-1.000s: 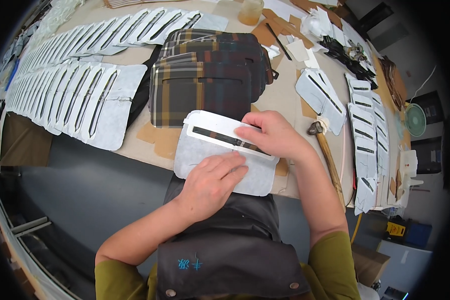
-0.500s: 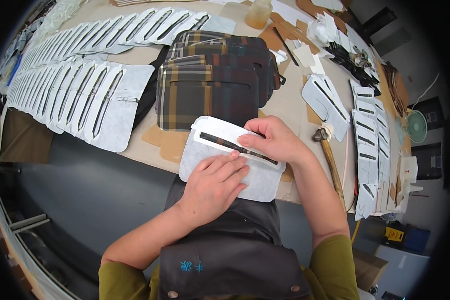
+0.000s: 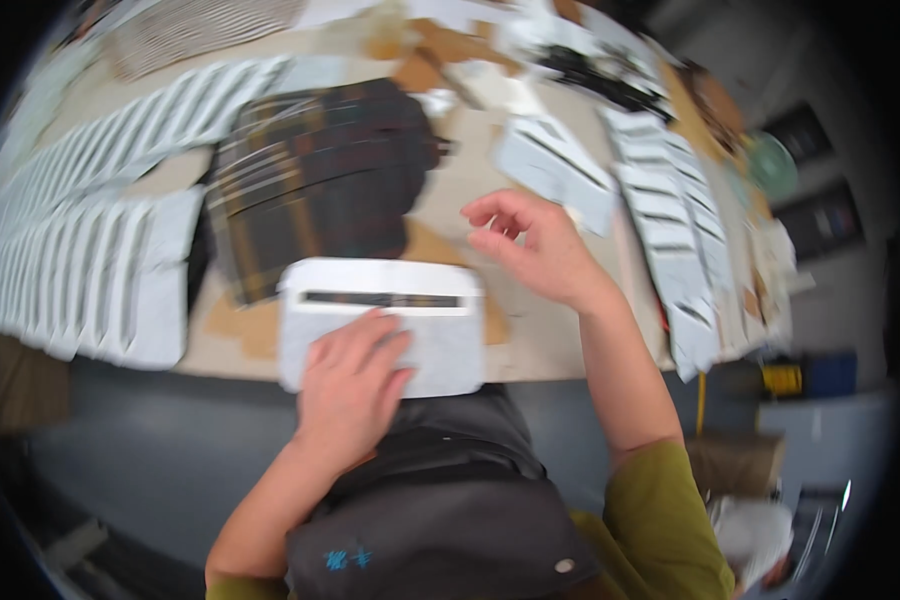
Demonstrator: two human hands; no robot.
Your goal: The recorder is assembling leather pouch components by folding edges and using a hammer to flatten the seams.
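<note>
The left hand (image 3: 348, 385) lies on the panel (image 3: 382, 325); fabric stack (image 3: 315, 180) behind it, right hand (image 3: 535, 245) right.

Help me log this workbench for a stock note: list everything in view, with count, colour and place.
slotted panel: one, white with a dark slit, at the near table edge under the left hand
rows of slotted panels: many, too blurred to count, white, overlapping along the left of the table
strip of slotted panels: several, white, down the right side
plaid fabric pieces: a stack, dark with tan lines, mid-table behind the single panel
table: one, tan
apron: one, dark grey, on the person
left hand: flat on the single panel
right hand: raised above the table, fingers loosely curled, holding nothing
</note>
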